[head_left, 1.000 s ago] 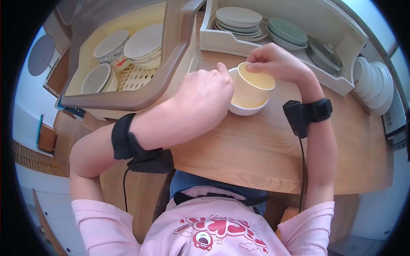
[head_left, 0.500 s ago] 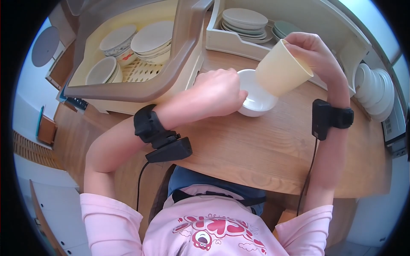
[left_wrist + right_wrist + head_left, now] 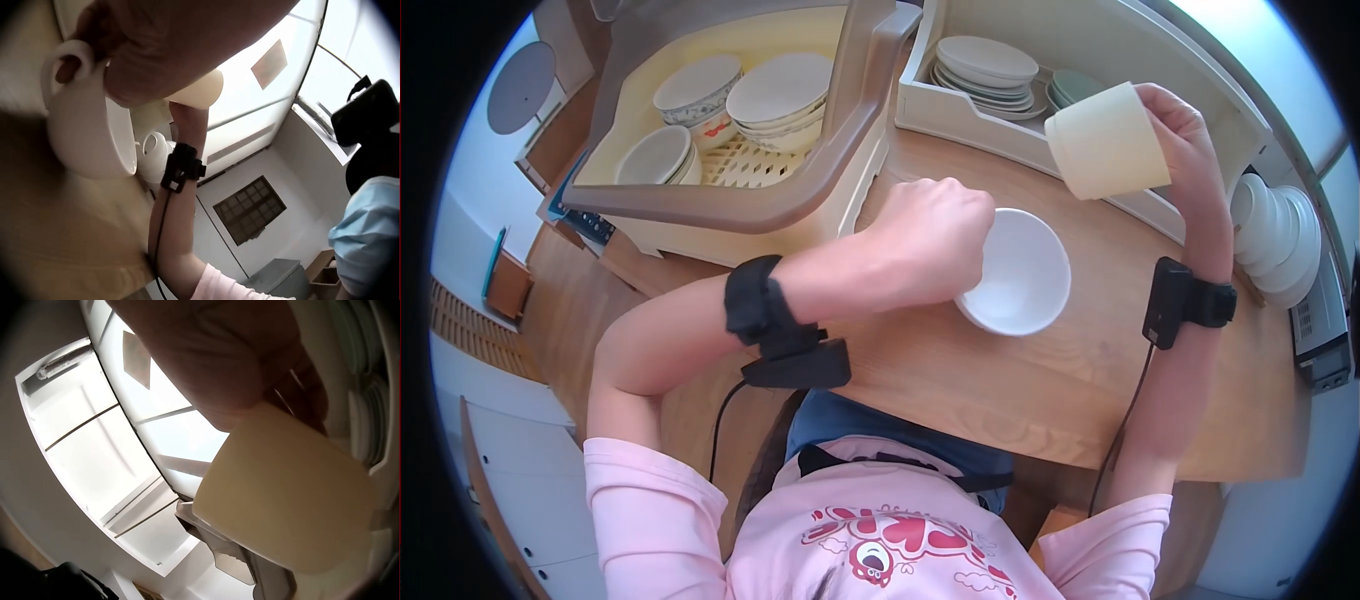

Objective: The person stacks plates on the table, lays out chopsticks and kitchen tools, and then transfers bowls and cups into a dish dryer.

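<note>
A white cup [image 3: 1022,272] is tilted with its mouth towards the head camera; my left hand [image 3: 920,243] grips its left side. In the left wrist view, fingers of my left hand [image 3: 147,50] pass through the handle of the white cup [image 3: 87,128]. My right hand [image 3: 1185,150] holds a cream cup [image 3: 1105,145] up at the right, apart from the white one. The right wrist view shows the cream cup [image 3: 284,487] close up, beside the palm of my right hand [image 3: 231,359]; some fingertips are hidden behind it.
A cream rack with a brown frame [image 3: 750,213] holds bowls at the left. Behind the hands, a white tray [image 3: 975,128] holds stacked plates. White dishes [image 3: 1280,235] stand upright at the right. The wooden table's [image 3: 1000,400] front edge is near the body.
The cream cup has come out of the white cup and moved up and right with my right hand. My left hand has tilted the white cup and brought it nearer the body.
</note>
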Demonstrator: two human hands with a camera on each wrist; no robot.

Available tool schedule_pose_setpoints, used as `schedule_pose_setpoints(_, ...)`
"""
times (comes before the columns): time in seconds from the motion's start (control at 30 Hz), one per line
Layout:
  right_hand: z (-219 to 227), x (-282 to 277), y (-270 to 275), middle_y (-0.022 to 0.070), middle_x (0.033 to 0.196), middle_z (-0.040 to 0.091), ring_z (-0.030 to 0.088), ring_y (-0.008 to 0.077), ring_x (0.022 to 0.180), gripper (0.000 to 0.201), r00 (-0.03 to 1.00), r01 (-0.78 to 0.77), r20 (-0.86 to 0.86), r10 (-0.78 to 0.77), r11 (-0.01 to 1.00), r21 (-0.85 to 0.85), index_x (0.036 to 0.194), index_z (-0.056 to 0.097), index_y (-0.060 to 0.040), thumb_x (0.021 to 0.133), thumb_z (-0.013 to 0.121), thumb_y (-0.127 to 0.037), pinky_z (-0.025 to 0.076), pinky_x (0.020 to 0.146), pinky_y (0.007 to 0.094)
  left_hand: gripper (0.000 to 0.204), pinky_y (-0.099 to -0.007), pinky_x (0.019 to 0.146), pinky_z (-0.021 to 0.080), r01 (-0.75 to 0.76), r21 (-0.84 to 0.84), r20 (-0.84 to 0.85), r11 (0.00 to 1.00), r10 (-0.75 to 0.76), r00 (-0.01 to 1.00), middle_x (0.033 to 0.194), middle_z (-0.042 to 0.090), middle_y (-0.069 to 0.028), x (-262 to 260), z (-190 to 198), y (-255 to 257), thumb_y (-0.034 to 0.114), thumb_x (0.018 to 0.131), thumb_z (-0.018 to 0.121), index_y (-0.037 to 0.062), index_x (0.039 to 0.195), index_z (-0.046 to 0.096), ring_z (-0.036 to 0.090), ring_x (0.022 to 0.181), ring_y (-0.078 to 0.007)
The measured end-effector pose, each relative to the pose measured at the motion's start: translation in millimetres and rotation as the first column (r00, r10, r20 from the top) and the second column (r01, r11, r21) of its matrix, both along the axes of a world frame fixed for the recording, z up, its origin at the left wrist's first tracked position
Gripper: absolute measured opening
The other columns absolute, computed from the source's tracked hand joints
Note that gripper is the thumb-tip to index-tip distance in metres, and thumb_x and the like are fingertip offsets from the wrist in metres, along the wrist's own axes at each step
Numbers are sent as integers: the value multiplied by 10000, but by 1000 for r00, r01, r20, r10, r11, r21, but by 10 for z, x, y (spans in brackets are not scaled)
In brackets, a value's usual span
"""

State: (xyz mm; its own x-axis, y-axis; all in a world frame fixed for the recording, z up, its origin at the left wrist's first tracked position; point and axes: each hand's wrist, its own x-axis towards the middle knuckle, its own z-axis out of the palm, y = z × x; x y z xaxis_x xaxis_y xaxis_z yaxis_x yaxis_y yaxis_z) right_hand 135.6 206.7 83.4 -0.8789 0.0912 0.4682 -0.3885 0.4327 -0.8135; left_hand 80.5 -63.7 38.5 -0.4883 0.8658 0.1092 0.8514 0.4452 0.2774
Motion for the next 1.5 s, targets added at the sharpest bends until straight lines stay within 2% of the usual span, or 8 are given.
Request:
schedule_pose_setpoints(0.2,-25,25,207,14,913,668,620,56,799,221,979,-86,-199,50,981,-174,1100,635,-13,941,567,-150,491,709,203,106,-443,568,469,152,211,-102,966,-133,986,656,569,-251,302,503,-311,23,754,517,-57,814,552,591,577,-384)
schedule_pose_setpoints(0.37,-92,38,225,21,929,668,624,58,808,231,974,-63,-227,4,965,-254,1109,625,0,937,577,-146,495,722,190,232,-285,583,472,42,243,14,969,-47,999,760,618,-120,487,1086,-534,60,824,540,-53,1017,598,617,682,-115)
schedule_pose_setpoints(0.53,-78,-14,219,22,924,668,625,63,804,234,983,24,-168,-68,968,-249,1103,623,7,936,580,-152,492,738,197,275,-242,651,477,-126,350,193,928,61,979,856,632,-71,-1047,1472,-1895,96,852,542,-41,1086,589,607,769,-80)
schedule_pose_setpoints(0.67,-101,-47,208,22,915,671,624,62,804,225,984,-28,-177,-15,971,-239,1092,631,3,935,582,-151,487,741,200,302,-216,691,480,-226,393,300,891,108,948,913,641,-41,-802,1480,-1529,118,870,544,-33,1128,584,601,821,-58)
schedule_pose_setpoints(0.73,-104,-60,180,26,912,675,625,64,807,225,983,-8,-179,-31,977,-214,1087,637,1,933,585,-155,486,737,202,353,-183,769,469,-199,71,344,977,163,925,992,630,-1,-1129,1549,-1771,162,900,535,-20,1202,558,594,854,-52)
schedule_pose_setpoints(0.97,-85,-74,157,34,915,677,630,71,798,243,988,-5,-148,-34,966,-259,1092,638,2,928,595,-173,493,722,210,324,-236,753,464,-374,32,306,927,348,886,944,630,-51,-1175,1290,-1871,79,819,530,-49,1110,590,589,851,-97)
schedule_pose_setpoints(1.27,-125,-87,42,25,901,675,626,70,783,255,990,66,-107,-90,976,-210,1091,649,-16,925,603,-204,488,714,216,372,-283,698,475,-286,-389,207,876,386,899,879,647,-69,-1063,1044,-1509,76,796,525,-19,1148,599,587,776,-137)
schedule_pose_setpoints(1.5,-81,-97,-64,19,866,674,620,67,774,246,994,59,-79,-71,987,-148,1053,667,-24,918,616,-223,477,711,211,370,-292,699,486,-216,-374,188,902,302,935,908,663,-92,-1257,871,-1578,87,796,554,-17,1149,594,609,786,-149)
